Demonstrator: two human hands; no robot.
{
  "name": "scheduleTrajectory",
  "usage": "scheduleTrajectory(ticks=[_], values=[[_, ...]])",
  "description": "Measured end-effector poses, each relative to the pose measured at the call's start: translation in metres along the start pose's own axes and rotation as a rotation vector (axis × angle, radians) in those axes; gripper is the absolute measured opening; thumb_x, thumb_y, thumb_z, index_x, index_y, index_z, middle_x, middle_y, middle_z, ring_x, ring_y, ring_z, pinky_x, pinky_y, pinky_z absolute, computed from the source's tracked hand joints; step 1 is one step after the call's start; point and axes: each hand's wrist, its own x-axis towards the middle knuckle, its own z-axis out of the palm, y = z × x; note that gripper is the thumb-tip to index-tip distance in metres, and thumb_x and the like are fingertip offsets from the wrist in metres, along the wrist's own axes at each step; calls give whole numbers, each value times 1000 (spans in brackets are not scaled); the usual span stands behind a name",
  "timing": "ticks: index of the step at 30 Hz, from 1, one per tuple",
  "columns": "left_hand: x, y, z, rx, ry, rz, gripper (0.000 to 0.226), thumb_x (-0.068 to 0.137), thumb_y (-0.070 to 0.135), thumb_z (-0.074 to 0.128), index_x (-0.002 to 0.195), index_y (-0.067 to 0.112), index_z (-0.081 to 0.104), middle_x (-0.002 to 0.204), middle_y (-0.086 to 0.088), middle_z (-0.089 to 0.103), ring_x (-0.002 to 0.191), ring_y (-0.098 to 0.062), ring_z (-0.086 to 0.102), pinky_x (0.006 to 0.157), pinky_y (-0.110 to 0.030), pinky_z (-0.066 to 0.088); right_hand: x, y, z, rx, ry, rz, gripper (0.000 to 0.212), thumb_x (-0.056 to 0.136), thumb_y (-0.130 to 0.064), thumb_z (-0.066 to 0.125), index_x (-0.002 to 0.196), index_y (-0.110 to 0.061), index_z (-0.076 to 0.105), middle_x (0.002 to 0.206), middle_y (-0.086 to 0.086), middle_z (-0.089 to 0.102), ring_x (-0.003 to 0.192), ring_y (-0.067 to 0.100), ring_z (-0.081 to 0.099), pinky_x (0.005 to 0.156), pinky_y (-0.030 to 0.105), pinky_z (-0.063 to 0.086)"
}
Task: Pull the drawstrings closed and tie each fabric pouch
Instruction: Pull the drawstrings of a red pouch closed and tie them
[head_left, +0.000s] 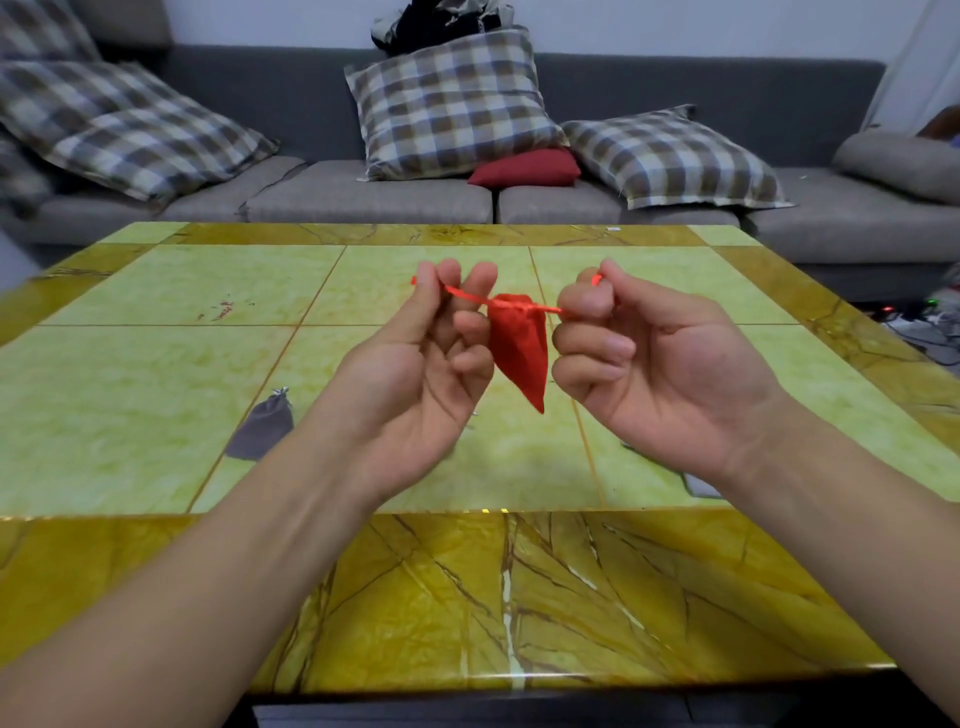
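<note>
A small red fabric pouch hangs in the air above the table, its mouth gathered shut. A red drawstring runs out of it to each side. My left hand pinches the left end of the string between thumb and fingers. My right hand pinches the right end, and the string is stretched taut between both hands. A grey pouch lies flat on the table, left of my left forearm. Another grey piece peeks out under my right wrist, mostly hidden.
The yellow-green marble-patterned table fills the foreground. Behind it stands a grey sofa with plaid cushions and a red cushion. Cables lie on the floor at the right.
</note>
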Motion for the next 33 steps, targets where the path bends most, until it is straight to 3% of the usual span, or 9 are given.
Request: scheduleTrajectory(ticks=[3,8,13,15,18,21,23,26,33], values=[[2,-1,-4,278,43,75,29,102,28,42,80,18,56,65,5,57,55,-5,51,51,-14,47,0,2,2,-225,150,-52,25,101,-15,38,76,-15,41,67,-2,36,51,9,31,47,19,29],[4,4,3,463,91,170,32,103,23,43,77,17,59,64,4,56,56,-5,51,54,-14,48,-1,-13,8,-437,276,-189,26,102,-7,41,76,-14,40,62,0,33,50,10,28,43,20,27],[-2,-11,-11,717,52,77,23,101,18,50,88,10,67,60,2,54,53,-9,46,50,-17,43,-2,7,-10,-874,336,-52,20,99,-5,46,79,-10,45,55,1,32,48,15,27,44,25,23],[-2,-14,-14,870,31,51,10,96,18,59,98,13,67,58,3,52,51,-9,45,49,-18,40,-1,13,-15,-1160,316,-47,10,96,-15,57,90,-9,51,52,2,36,46,16,29,44,27,23],[-1,-18,-14,1110,35,139,10,89,16,70,98,20,67,54,4,53,49,-11,44,48,-19,36,0,13,-17,-1750,254,-96,20,87,-39,66,99,-23,64,52,-7,49,46,7,42,50,26,30],[-3,-19,-17,1266,-3,212,15,87,10,70,98,19,65,57,2,65,44,-3,47,45,-15,37,-6,11,-14,-2098,197,29,45,85,-64,56,82,-22,69,57,-6,52,52,8,48,50,28,32],[-4,-17,-19,1377,-24,258,15,84,12,72,95,21,66,61,0,68,46,-3,50,49,-13,39,-9,8,-15,-2087,146,56,51,89,-61,54,69,-16,66,55,1,54,50,13,46,49,30,33],[-4,-15,-22,1552,-46,332,10,81,19,75,86,24,67,58,3,65,48,-1,52,50,-11,39,-9,1,-17,-1931,117,-46,42,95,-43,57,64,-15,62,51,-1,47,48,12,40,47,24,30],[-2,-12,-30,1845,-122,385,6,86,35,72,83,29,73,60,12,64,59,-5,59,53,-11,39,-7,1,-22,-1619,147,-27,39,94,-37,62,69,-7,61,55,-4,42,50,8,36,50,20,32]])
